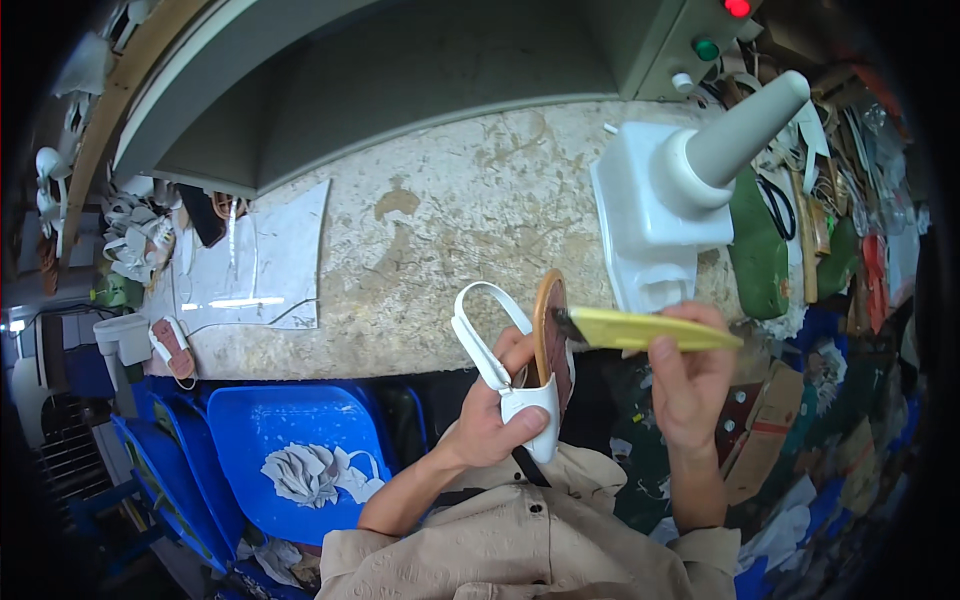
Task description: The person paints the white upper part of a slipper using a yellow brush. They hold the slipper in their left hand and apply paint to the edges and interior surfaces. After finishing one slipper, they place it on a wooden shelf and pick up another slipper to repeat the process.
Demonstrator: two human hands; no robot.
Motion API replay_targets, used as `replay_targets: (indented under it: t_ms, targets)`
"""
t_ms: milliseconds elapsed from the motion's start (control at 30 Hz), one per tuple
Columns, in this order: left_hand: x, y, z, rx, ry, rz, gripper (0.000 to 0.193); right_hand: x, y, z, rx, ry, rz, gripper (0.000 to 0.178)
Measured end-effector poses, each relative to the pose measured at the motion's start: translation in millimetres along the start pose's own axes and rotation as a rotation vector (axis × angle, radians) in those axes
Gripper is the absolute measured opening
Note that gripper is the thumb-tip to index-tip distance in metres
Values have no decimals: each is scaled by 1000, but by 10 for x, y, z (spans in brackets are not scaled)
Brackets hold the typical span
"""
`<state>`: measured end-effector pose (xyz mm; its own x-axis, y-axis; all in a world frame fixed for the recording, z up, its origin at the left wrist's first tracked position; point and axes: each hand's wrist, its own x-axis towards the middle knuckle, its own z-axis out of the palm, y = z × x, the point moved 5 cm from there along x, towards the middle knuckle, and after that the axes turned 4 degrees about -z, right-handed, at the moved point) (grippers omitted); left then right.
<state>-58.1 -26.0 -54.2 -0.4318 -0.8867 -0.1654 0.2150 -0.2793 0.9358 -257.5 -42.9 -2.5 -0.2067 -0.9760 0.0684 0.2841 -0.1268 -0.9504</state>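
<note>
My left hand (497, 412) grips a white sandal (535, 400) by its heel strap, sole edge turned toward me, with the brown insole (549, 318) facing right. A white strap loop (480, 310) arches up from it. My right hand (688, 372) holds a brush with a yellow handle (650, 330). The dark bristles (568, 326) touch the sandal's insole near its upper end. Both hands hover above my lap, in front of a worn stone-coloured workbench (440, 220).
A white glue container with a grey cone nozzle (690, 170) stands on the bench at right. A clear plastic sheet (262, 262) lies at left. Blue plastic chairs (280, 450) sit lower left, one holding white pieces. Another sandal (172, 350) and scraps surround the bench.
</note>
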Motion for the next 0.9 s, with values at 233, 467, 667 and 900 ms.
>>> replay_targets:
  t_ms: [233, 467, 667, 900]
  targets:
    - [40, 196, -55, 428, 46, 293, 68, -24, -105, 14, 7, 101, -83, 29]
    - [43, 458, -17, 644, 111, 481, 61, 52, -237, 32, 61, 169, -44, 28]
    - [60, 551, -35, 784, 113, 530, 61, 18, -286, -8, -37, 124, -69, 28]
    - [53, 613, -1, 794, 97, 513, 62, -122, -318, -36, -58, 81, -217, 24]
